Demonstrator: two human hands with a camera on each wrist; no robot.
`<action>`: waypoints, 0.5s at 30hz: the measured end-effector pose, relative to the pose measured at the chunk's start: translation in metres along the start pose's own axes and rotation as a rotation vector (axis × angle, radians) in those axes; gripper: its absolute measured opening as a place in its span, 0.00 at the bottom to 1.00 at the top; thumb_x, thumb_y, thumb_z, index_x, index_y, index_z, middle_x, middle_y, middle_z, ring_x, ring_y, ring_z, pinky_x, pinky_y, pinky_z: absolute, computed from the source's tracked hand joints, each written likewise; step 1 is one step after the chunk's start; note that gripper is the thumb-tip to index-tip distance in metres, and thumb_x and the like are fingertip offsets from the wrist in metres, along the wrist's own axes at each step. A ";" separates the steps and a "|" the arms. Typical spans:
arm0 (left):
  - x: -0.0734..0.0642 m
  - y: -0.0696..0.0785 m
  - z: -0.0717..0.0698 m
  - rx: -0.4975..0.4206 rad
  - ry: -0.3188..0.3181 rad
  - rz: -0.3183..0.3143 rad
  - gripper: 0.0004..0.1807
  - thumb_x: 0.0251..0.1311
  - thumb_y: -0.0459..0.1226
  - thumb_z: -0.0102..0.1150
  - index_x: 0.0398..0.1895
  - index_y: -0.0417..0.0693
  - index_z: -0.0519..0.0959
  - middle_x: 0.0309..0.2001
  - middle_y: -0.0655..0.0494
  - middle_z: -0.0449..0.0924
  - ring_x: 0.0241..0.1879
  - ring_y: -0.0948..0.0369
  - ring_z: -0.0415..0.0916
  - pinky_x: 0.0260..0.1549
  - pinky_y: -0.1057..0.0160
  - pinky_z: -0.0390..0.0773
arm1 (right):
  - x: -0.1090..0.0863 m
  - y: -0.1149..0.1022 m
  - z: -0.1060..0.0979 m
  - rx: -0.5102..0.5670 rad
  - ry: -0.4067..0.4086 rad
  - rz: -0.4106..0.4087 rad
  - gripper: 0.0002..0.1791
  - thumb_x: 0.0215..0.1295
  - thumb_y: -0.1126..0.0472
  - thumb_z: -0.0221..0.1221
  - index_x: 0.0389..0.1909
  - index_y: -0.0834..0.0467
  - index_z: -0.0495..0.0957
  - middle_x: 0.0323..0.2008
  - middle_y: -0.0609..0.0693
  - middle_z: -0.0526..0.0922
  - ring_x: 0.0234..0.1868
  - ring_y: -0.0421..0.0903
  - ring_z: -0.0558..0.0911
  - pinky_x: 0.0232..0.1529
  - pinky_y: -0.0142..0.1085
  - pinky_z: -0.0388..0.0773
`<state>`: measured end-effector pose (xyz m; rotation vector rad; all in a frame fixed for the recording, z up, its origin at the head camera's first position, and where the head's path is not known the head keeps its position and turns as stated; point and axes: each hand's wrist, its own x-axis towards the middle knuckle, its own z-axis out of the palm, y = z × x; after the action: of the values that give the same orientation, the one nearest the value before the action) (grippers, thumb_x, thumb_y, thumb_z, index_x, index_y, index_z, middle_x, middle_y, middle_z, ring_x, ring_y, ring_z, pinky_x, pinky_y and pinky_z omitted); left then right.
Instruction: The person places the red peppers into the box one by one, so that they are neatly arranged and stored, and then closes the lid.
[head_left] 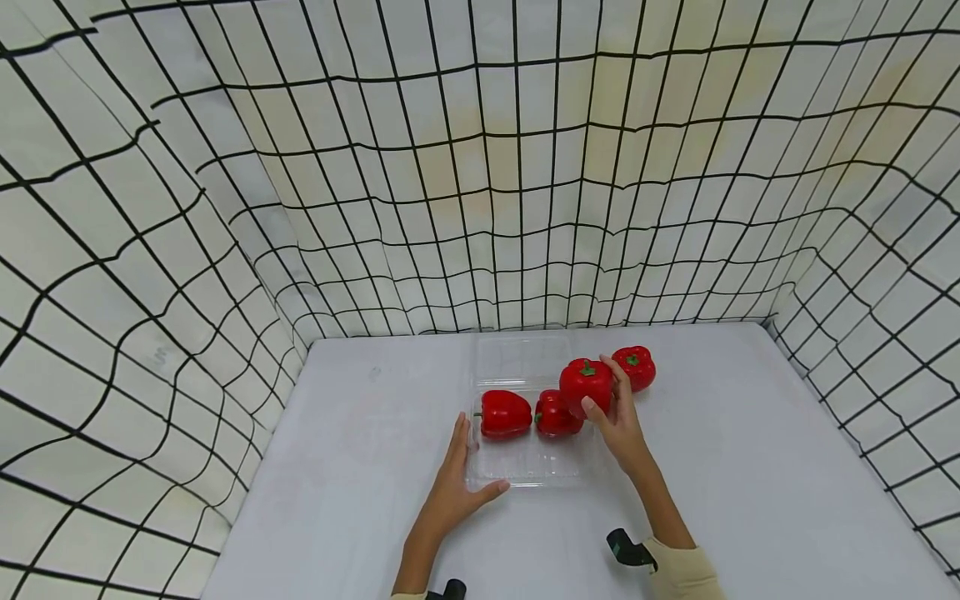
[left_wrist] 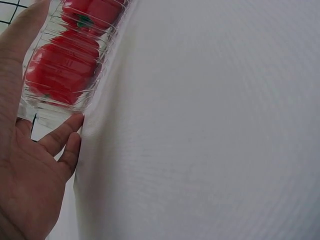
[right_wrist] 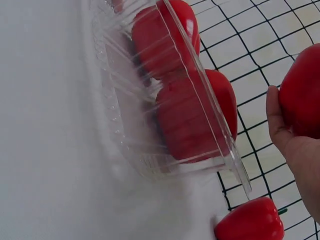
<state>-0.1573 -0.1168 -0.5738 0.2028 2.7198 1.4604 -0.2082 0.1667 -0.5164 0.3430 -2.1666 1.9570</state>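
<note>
My right hand (head_left: 624, 429) grips a red bell pepper (head_left: 585, 387) with a green stem, holding it up over the right side of a clear plastic clamshell box (head_left: 525, 468). Inside the box lie two more red bell peppers, one at the left (head_left: 506, 415) and one beside it (head_left: 555, 417), the latter partly hidden by the held pepper. My left hand (head_left: 453, 490) is at the box's left front corner, fingers straight along the side and thumb spread by the front edge. In the left wrist view its fingertips (left_wrist: 75, 120) are right at the box's end.
Behind the box its clear lid (head_left: 522, 354) lies folded back on the white table (head_left: 360, 467). Another red bell pepper (head_left: 634, 369) sits on the table at the back right, just beyond my right hand. Black netting (head_left: 517, 200) over white walls surrounds the table's back and sides.
</note>
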 end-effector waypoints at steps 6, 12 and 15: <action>0.000 0.000 0.001 0.001 -0.004 -0.008 0.64 0.45 0.58 0.71 0.79 0.61 0.39 0.80 0.62 0.36 0.78 0.52 0.42 0.68 0.40 0.60 | -0.005 0.000 0.010 0.040 -0.110 0.007 0.44 0.61 0.65 0.59 0.76 0.50 0.49 0.72 0.56 0.57 0.67 0.34 0.63 0.56 0.24 0.75; 0.001 0.001 0.000 -0.003 0.006 0.005 0.64 0.45 0.58 0.71 0.79 0.61 0.39 0.80 0.61 0.37 0.78 0.52 0.43 0.67 0.40 0.61 | -0.010 -0.003 0.022 0.006 -0.214 -0.007 0.42 0.62 0.63 0.63 0.75 0.49 0.53 0.71 0.55 0.61 0.68 0.39 0.65 0.59 0.28 0.75; 0.000 0.000 0.000 -0.004 0.013 0.014 0.65 0.45 0.58 0.71 0.79 0.60 0.39 0.80 0.61 0.37 0.78 0.50 0.44 0.67 0.40 0.62 | -0.014 -0.003 0.031 -0.043 -0.250 -0.016 0.43 0.60 0.60 0.66 0.73 0.48 0.55 0.69 0.54 0.64 0.69 0.50 0.66 0.62 0.40 0.75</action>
<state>-0.1576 -0.1166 -0.5740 0.2135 2.7305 1.4764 -0.1937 0.1363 -0.5213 0.6272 -2.3418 1.9462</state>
